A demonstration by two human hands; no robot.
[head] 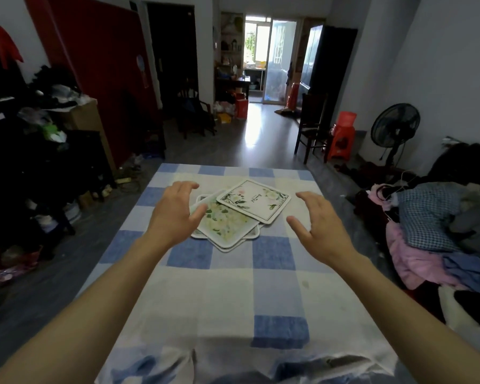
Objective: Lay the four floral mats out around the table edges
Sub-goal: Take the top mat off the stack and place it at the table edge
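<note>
Mats: the floral mats (234, 214) lay in a loose, fanned pile near the middle of the desk (227, 286), on its blue-and-white checked cloth.
Left hand (175, 214): grip wide, fingers spread, over the pile's left edge.
Right hand (320, 225): grip wide, empty, just right of the pile.

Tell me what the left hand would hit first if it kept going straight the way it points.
Most likely the pile of floral mats. The left hand, fingers spread and empty, already overlaps the pile's left edge in the picture; whether it touches or hangs just above is unclear from this single view.
</note>
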